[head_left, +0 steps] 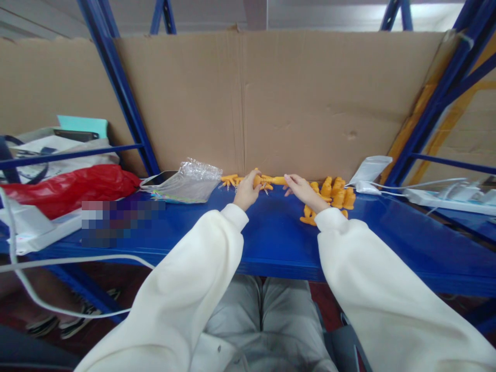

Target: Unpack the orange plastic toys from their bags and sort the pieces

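My left hand [246, 192] is closed in a pinch on a small orange plastic piece [257, 181] at the back of the blue shelf [271, 232]. My right hand [302, 190] reaches toward the same spot, its fingers curled against a long orange piece [278, 180]. More orange pieces [230, 179] lie to the left of my hands. A cluster of orange figures [338, 192] stands to the right, and some lie by my right wrist [308, 216]. Both arms wear white sleeves.
A clear plastic bag [189, 182] and a phone [158, 178] lie left of my hands. A red bag [73, 187] and white boxes sit at far left. White pouch [370, 169], cables and a power strip [445, 197] lie right. A cardboard wall [271, 98] backs the shelf.
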A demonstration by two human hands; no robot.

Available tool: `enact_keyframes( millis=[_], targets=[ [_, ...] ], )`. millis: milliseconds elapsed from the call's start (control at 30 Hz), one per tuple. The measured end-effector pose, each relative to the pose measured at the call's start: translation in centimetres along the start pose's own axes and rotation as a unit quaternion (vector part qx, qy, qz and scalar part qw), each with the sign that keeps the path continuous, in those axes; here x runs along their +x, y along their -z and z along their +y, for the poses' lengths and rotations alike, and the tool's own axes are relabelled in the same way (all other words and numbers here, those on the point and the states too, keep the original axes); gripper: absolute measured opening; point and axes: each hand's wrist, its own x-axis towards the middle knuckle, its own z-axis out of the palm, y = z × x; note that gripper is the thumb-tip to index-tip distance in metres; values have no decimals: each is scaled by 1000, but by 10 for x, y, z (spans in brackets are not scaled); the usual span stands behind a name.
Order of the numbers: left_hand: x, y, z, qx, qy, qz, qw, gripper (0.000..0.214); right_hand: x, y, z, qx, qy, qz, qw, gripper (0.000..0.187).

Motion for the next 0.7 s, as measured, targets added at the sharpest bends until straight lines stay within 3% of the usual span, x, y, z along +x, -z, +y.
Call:
enact_keyframes(
  millis=[133, 300, 467, 567, 700],
  targets=[
    [-1, 0, 1, -16, 15, 9, 1000, 42, 4, 0, 5, 41, -20, -24, 999, 34],
    [0, -1, 0, -17, 62, 2, 998, 44, 2, 5, 9, 8, 84, -11, 996, 25],
    [0, -3, -3, -25, 43, 14, 999, 44, -2, 9, 8, -75, 154, 23, 985, 30],
    [0, -4, -4, -22, 38, 26, 999, 44, -1, 6, 6, -39, 102, 26, 994, 35],
    [0, -5, -3, -20, 38, 28, 999, 44, 1, 2, 6, 13, -2, -21, 1000, 34]
  ],
)
